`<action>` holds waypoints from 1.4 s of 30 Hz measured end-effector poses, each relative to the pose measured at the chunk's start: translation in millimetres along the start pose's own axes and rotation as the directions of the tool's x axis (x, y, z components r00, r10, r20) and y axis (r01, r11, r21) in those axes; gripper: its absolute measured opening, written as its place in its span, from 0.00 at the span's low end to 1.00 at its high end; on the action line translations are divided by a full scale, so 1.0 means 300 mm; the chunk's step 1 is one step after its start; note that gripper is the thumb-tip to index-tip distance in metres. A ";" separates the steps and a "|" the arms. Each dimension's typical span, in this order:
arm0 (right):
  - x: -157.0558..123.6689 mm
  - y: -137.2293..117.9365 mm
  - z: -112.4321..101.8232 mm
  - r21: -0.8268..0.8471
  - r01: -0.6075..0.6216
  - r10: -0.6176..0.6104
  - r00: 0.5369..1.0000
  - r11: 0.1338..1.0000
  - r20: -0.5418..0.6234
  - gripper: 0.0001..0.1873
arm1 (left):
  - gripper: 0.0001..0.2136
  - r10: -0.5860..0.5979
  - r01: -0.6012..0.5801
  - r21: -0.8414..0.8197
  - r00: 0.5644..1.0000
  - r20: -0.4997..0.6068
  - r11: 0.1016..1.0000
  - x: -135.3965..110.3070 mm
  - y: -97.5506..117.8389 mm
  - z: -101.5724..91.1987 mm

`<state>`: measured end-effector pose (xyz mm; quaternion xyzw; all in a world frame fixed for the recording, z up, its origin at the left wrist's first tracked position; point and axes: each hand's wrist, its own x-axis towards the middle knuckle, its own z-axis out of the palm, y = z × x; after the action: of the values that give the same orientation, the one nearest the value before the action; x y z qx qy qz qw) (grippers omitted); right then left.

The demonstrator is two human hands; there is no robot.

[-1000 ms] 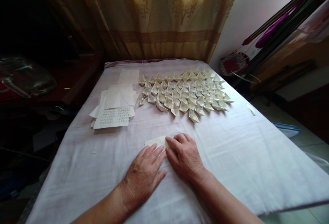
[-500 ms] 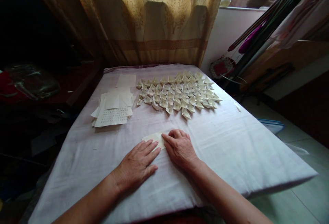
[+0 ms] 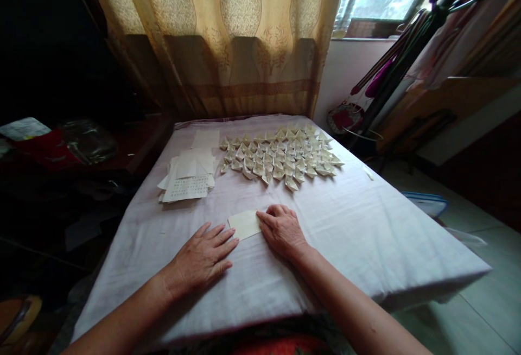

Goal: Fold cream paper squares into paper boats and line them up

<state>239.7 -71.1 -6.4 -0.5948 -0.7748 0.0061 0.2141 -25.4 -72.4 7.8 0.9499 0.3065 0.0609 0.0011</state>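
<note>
A folded piece of cream paper (image 3: pixel 245 224) lies flat on the white-covered table in front of me. My left hand (image 3: pixel 205 254) rests palm down at its left end, fingers spread and fingertips at the paper's lower left edge. At the opposite end my right hand (image 3: pixel 283 230) has its fingers curled, with the index finger on the paper's right edge; its thumb is hidden. Farther back stand several rows of small folded paper boats (image 3: pixel 280 154). Left of them is a loose stack of paper sheets (image 3: pixel 187 181), the top ones partly printed.
The table (image 3: pixel 358 235) has a pale cloth over it. Another sheet (image 3: pixel 206 139) lies behind the stack, and a small white scrap (image 3: pixel 368 173) near the right edge. A patterned curtain (image 3: pixel 240 73) hangs behind. A dark stand (image 3: pixel 407 62) with hanging clothes is at the right.
My left hand has slid left along the paper, uncovering more of it. My right hand stays at the right end. The view has tilted up slightly.
</note>
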 end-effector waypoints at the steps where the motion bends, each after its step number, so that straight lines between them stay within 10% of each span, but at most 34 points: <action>1: 0.001 -0.003 -0.002 -0.002 -0.004 0.004 1.000 1.000 0.004 0.12 | 0.18 -0.008 0.008 0.000 1.000 -0.013 1.000 0.013 0.008 -0.015; 14: 0.001 -0.009 -0.008 -0.011 -0.008 0.008 1.000 1.000 -0.018 0.09 | 0.08 -0.069 0.066 0.185 0.998 0.008 0.981 0.261 0.091 -0.032; 21: -0.019 0.025 0.007 0.132 0.192 -0.181 0.979 0.972 -0.089 0.27 | 0.10 0.035 -0.026 0.205 0.999 -0.038 0.978 0.251 0.060 -0.020; 29: -0.010 0.033 -0.009 0.073 0.397 -0.358 0.882 0.915 -0.307 0.09 | 0.10 0.102 -0.032 0.173 0.906 -0.411 0.984 0.196 -0.009 -0.017; 42: -0.022 0.000 0.003 0.124 0.401 -0.401 0.916 0.908 -0.024 0.03 | 0.05 -0.167 0.121 -0.156 0.930 -0.327 0.980 0.127 0.111 0.046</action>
<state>240.8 -77.1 -9.4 -0.4083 -0.8787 0.0114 0.2472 26.3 -76.6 -0.2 0.8979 0.3665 0.2433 0.0162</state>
